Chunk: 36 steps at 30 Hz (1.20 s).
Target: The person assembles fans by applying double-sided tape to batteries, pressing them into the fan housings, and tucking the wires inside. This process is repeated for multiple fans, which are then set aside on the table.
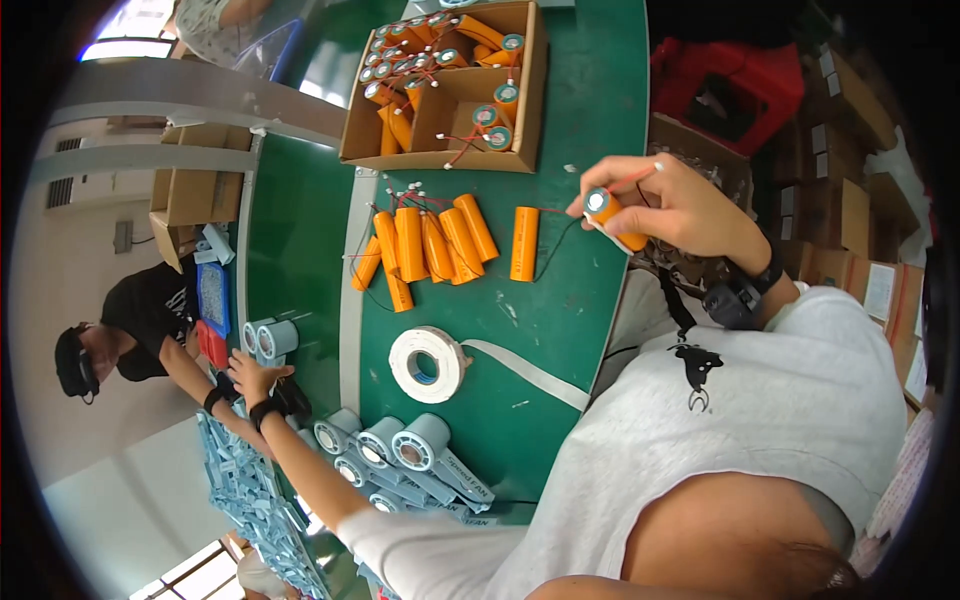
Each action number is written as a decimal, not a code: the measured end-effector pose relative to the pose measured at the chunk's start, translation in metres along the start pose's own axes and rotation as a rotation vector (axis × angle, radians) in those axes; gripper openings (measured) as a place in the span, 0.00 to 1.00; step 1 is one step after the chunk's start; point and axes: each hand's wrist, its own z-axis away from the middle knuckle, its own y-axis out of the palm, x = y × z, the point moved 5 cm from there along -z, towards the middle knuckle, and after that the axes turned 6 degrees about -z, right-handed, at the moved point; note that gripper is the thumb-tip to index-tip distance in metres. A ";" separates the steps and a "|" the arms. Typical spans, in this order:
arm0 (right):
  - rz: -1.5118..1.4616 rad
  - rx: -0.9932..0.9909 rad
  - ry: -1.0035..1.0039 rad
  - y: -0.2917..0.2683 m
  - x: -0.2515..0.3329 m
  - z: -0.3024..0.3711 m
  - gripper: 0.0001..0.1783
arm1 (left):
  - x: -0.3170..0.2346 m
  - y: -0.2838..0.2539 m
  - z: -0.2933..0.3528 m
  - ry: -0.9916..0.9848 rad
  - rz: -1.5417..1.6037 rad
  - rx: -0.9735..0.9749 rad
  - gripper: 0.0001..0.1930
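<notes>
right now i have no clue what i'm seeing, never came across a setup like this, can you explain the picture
There is no machine here, just a person's bare hands. The one picture comes from a wide camera on that person's head, looking down, so straight edges bend near the rim. The right hand has a wired orange cylinder in its grip. The left hand is spread beside light-blue fan bodies; I can't tell whether it touches them. The green table carries loose orange cylinders, a cardboard box holding more, a roll of white tape and stacked light-blue fans. At left, a co-worker in black reaches in.
</notes>
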 end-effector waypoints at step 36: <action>-0.274 0.144 -0.328 0.085 0.014 -0.035 0.16 | -0.013 -0.280 0.356 -0.861 0.368 0.477 0.32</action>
